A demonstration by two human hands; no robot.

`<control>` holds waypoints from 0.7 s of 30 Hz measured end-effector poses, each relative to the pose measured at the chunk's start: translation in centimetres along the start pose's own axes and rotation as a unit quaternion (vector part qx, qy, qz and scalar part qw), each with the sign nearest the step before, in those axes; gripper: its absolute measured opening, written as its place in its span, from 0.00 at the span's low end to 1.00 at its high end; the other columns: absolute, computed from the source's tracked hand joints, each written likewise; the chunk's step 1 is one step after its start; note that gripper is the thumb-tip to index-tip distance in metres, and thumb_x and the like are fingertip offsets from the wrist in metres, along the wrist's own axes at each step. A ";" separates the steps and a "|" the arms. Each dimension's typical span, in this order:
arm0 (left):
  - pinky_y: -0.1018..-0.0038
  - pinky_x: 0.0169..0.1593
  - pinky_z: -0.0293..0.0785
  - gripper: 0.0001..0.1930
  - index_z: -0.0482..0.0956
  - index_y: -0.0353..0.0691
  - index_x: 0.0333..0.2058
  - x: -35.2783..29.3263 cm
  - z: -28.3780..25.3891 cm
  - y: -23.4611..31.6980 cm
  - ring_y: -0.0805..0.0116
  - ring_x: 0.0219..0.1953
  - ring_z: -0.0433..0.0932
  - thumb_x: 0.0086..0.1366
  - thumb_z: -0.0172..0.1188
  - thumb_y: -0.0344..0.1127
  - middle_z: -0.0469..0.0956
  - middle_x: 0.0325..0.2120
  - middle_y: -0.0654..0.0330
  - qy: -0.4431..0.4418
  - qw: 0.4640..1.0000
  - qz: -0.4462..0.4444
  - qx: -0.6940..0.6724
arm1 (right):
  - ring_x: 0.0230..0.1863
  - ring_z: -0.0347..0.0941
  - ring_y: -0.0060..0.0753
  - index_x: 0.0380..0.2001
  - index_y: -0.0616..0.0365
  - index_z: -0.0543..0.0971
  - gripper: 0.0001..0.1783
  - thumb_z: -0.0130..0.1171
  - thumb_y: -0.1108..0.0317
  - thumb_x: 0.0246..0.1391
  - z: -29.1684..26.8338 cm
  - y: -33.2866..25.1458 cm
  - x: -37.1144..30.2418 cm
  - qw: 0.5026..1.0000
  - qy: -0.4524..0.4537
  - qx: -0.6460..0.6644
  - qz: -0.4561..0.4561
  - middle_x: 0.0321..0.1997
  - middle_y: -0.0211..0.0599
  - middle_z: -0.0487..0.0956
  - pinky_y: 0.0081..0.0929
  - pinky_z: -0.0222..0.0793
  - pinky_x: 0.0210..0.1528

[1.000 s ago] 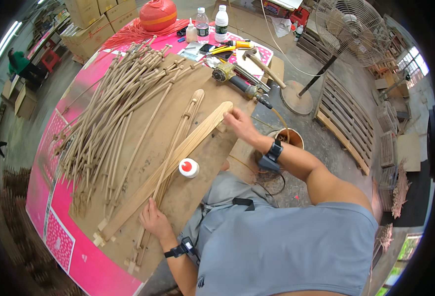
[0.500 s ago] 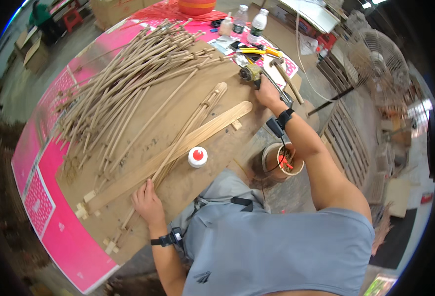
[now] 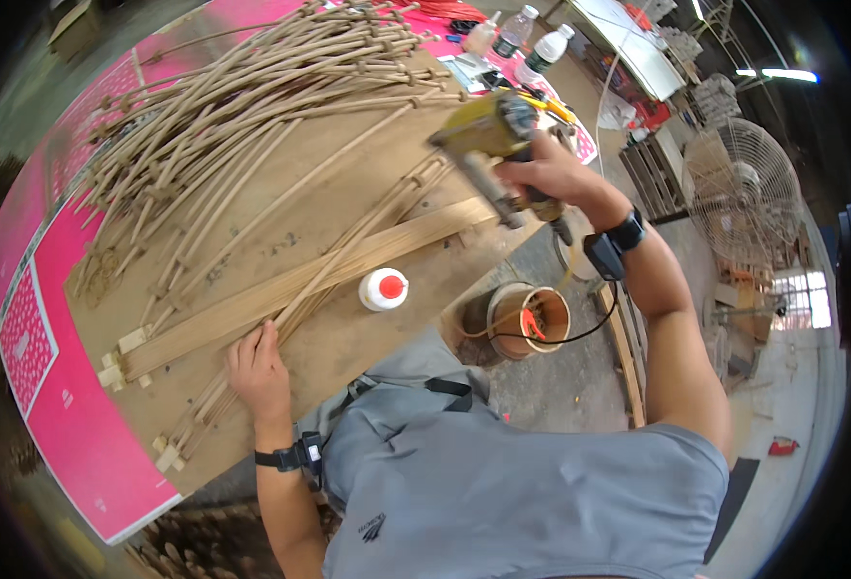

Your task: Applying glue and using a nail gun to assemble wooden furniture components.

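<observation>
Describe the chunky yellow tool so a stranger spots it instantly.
Find the pink table, then its brown board. At the board's right end, the right hand holds the yellow tool. Unlike the plastic bottles beyond, it's held in midair.

Power tool (image 3: 483, 127): was held in the right hand (image 3: 553, 176).
Sticks (image 3: 242, 125): were heaped left of that grip.
Fan (image 3: 748, 176): was stood to its right.

Grey floor (image 3: 585, 376), bright barred window (image 3: 804, 299), lit tube light (image 3: 790, 74)
</observation>
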State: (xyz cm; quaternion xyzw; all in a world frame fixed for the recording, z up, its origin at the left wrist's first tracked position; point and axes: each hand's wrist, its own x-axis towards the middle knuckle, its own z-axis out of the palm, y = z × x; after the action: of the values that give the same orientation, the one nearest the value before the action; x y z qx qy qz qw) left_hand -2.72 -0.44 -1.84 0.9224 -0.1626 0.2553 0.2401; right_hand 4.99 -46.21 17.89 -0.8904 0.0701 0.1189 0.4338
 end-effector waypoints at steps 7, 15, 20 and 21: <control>0.63 0.42 0.74 0.11 0.88 0.46 0.44 -0.2 0.1 0.0 0.61 0.39 0.79 0.62 0.69 0.30 0.83 0.36 0.66 -0.001 1.000 -0.011 -0.003 | 0.27 0.80 0.31 0.42 0.65 0.84 0.22 0.72 0.58 0.52 9.3 -4.1 2.3 0.971 -0.179 -0.152 -0.034 0.28 0.41 0.84 0.32 0.76 0.32; 0.64 0.43 0.74 0.10 0.88 0.46 0.43 -0.1 -0.2 0.2 0.62 0.39 0.79 0.62 0.69 0.31 0.83 0.36 0.67 0.001 1.000 -0.010 -0.002 | 0.35 0.83 0.45 0.40 0.66 0.82 0.22 0.73 0.58 0.50 11.8 -4.0 3.5 0.945 -0.209 -0.228 -0.111 0.35 0.51 0.86 0.38 0.78 0.42; 0.65 0.42 0.74 0.09 0.88 0.46 0.42 0.0 0.0 0.2 0.62 0.39 0.79 0.63 0.69 0.31 0.83 0.36 0.67 0.004 1.000 -0.013 -0.008 | 0.34 0.83 0.46 0.39 0.67 0.82 0.21 0.73 0.59 0.50 12.0 -4.2 3.7 0.944 -0.207 -0.240 -0.093 0.33 0.52 0.85 0.39 0.78 0.41; 0.65 0.42 0.74 0.09 0.88 0.46 0.42 0.0 0.0 0.2 0.62 0.39 0.79 0.63 0.69 0.31 0.83 0.36 0.67 0.006 1.000 -0.010 -0.005 | 0.34 0.83 0.46 0.39 0.67 0.82 0.21 0.72 0.59 0.50 12.0 -4.1 3.8 0.944 -0.206 -0.240 -0.095 0.33 0.52 0.85 0.39 0.78 0.40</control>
State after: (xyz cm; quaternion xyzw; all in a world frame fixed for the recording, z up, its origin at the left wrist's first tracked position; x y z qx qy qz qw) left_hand -2.82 -0.62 -1.73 0.9212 -0.1533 0.2573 0.2486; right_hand 7.73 -34.28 12.79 -0.9267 -0.1359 0.2713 0.2215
